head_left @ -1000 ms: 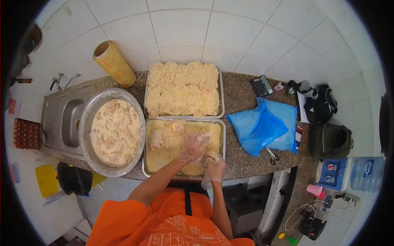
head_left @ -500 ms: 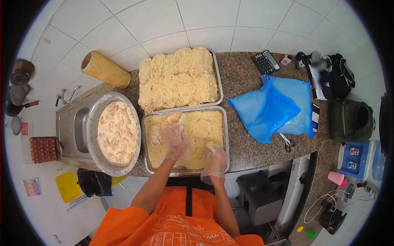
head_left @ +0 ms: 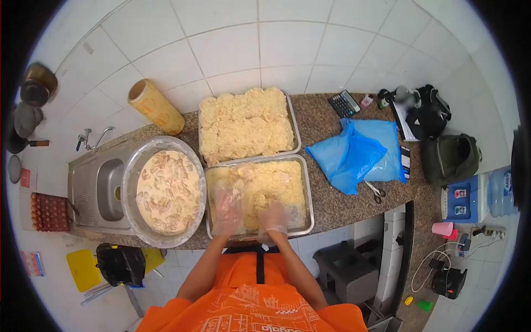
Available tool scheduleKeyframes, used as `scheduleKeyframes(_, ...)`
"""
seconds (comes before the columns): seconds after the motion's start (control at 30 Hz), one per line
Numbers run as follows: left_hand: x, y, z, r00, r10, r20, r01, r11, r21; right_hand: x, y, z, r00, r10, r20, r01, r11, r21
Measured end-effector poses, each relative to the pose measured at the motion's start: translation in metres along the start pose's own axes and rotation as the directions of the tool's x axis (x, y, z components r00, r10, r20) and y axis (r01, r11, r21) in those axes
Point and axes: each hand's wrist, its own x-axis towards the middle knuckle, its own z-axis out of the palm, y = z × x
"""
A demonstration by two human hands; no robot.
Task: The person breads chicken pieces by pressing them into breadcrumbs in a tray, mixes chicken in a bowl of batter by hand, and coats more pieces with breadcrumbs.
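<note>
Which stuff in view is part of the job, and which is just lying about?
Likely in the job:
front crumb tray, with left hand and right hand at it
rear tray of coated pieces
bowl of battered pieces

Likely just lying about:
calculator
scissors
phone
green bag
blue plastic (unsure, contents unclear)

- My left hand (head_left: 228, 209), in clear plastic, reaches into the left side of the near tray (head_left: 309, 193) of pale crumbs.
- My right hand (head_left: 273, 217), also gloved, is at the tray's front; motion blur hides its grip.
- Behind, coated pieces (head_left: 246, 124) fill the far tray (head_left: 296, 127).
- At left, a large bowl (head_left: 131, 202) holds pieces in creamy batter (head_left: 168, 191).
- At right, scissors (head_left: 378, 195) lie by blue plastic bags (head_left: 359, 155).
</note>
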Motion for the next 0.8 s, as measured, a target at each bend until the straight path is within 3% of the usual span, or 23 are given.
scheduleKeyframes(0.07, 0.0, 0.014, -0.025, 0.999, 0.02, 0.049, -0.026, 0.99, 0.138, -0.007, -0.011, -0.014, 0.998, 0.053, -0.045, -0.052, 0.998, 0.025)
scheduleKeyframes(0.17, -0.007, -0.005, -0.039, 0.987, 0.136, 0.083, -0.155, 0.945, 0.287, 0.005, 0.003, 0.002, 0.99, -0.127, -0.069, 0.123, 0.991, -0.05)
scheduleKeyframes(0.23, -0.012, -0.013, -0.043, 0.991, 0.121, 0.06, -0.133, 0.961, 0.241, 0.003, 0.004, -0.002, 0.91, -0.36, -0.204, 0.321, 0.925, -0.202)
scheduleKeyframes(0.3, -0.015, -0.02, -0.041, 0.999, -0.036, 0.018, 0.035, 0.998, 0.042, -0.005, 0.005, -0.01, 0.874, -0.427, -0.231, 0.395, 0.902, -0.173)
scheduleKeyframes(0.37, -0.015, -0.021, -0.041, 0.978, -0.201, 0.053, 0.203, 0.978, -0.038, -0.011, -0.007, -0.03, 0.926, -0.322, -0.198, 0.337, 0.94, 0.05)
scheduleKeyframes(0.43, -0.015, -0.018, -0.042, 0.965, -0.25, 0.082, 0.259, 0.957, -0.131, -0.013, 0.003, -0.031, 0.879, -0.425, -0.218, 0.417, 0.905, -0.082)
scheduleKeyframes(0.5, -0.014, -0.014, -0.041, 0.978, -0.194, 0.079, 0.207, 0.95, -0.232, -0.008, 0.007, -0.029, 0.853, -0.468, -0.232, 0.443, 0.883, -0.153)
scheduleKeyframes(0.57, -0.02, -0.015, -0.037, 0.985, -0.166, 0.054, 0.174, 0.964, -0.2, -0.002, 0.009, -0.026, 0.859, -0.451, -0.242, 0.421, 0.892, -0.166)
scheduleKeyframes(0.67, -0.022, -0.015, -0.035, 0.993, -0.1, 0.058, 0.105, 0.99, -0.093, 0.014, -0.004, -0.026, 0.959, -0.259, -0.114, 0.23, 0.948, -0.222)
scheduleKeyframes(0.8, -0.027, -0.001, -0.044, 0.987, -0.146, 0.071, 0.14, 0.987, 0.083, 0.031, 0.023, -0.027, 0.914, -0.378, -0.149, 0.368, 0.925, -0.091)
